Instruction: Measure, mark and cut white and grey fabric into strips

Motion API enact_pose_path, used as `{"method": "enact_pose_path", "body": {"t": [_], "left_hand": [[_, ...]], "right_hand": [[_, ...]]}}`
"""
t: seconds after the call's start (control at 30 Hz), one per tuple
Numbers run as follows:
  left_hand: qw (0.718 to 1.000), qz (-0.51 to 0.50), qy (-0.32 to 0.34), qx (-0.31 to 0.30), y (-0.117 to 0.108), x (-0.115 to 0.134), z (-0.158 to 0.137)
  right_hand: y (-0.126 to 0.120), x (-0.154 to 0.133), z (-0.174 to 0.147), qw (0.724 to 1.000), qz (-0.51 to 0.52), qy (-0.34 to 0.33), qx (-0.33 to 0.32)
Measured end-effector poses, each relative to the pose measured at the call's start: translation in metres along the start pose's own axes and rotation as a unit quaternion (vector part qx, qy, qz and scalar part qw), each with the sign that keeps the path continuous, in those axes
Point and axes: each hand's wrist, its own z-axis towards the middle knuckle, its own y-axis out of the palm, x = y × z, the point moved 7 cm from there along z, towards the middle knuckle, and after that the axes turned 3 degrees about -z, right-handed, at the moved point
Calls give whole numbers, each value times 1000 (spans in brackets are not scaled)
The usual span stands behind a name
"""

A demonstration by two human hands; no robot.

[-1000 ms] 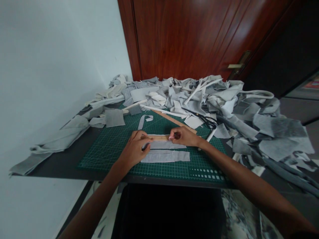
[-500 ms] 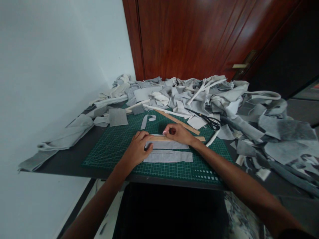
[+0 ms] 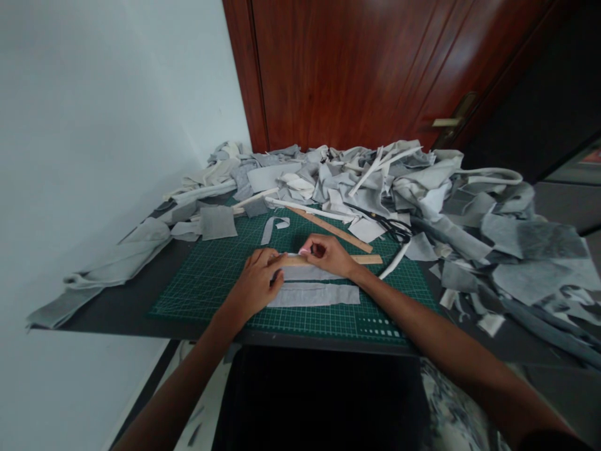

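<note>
My left hand (image 3: 257, 280) presses the left part of a wooden ruler (image 3: 369, 259), its fingers over the far side and its thumb apart on the near side. Under the ruler lies a strip of grey fabric (image 3: 312, 273). My right hand (image 3: 327, 255) is closed in a pinch on a small pink piece (image 3: 304, 250), which looks like tailor's chalk, at the ruler's far edge. Closer to me, a second grey fabric strip (image 3: 314, 295) lies flat on the green cutting mat (image 3: 201, 275).
Behind my hands lie a second wooden ruler (image 3: 335, 230), a curled narrow strip (image 3: 267, 230) and black-handled scissors (image 3: 392, 227). Heaped grey and white fabric scraps (image 3: 323, 181) line the table's back and right side. A white wall (image 3: 117, 125) and a wooden door (image 3: 347, 75) stand beyond.
My right hand has slid slightly left along the ruler with the pink piece. The whole view has shifted a little; my left hand keeps its place on the ruler.
</note>
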Motion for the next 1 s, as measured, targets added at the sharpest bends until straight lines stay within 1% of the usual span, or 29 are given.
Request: {"method": "enact_pose_path", "body": {"t": [0.27, 0.43, 0.7, 0.8, 1.0], "left_hand": [[1000, 4, -2, -14, 2, 0, 0], [1000, -5, 0, -3, -6, 5, 2], [999, -14, 31, 0, -16, 15, 6], [1000, -16, 26, 0, -15, 14, 6], [1000, -22, 15, -7, -15, 14, 8]], "right_hand": [[-2, 2, 1, 1000, 5, 5, 8], [-3, 1, -1, 1000, 10, 2, 17], [-6, -8, -3, 999, 7, -27, 32], [-5, -10, -4, 999, -3, -30, 25], [-6, -9, -3, 1000, -3, -14, 20]]}}
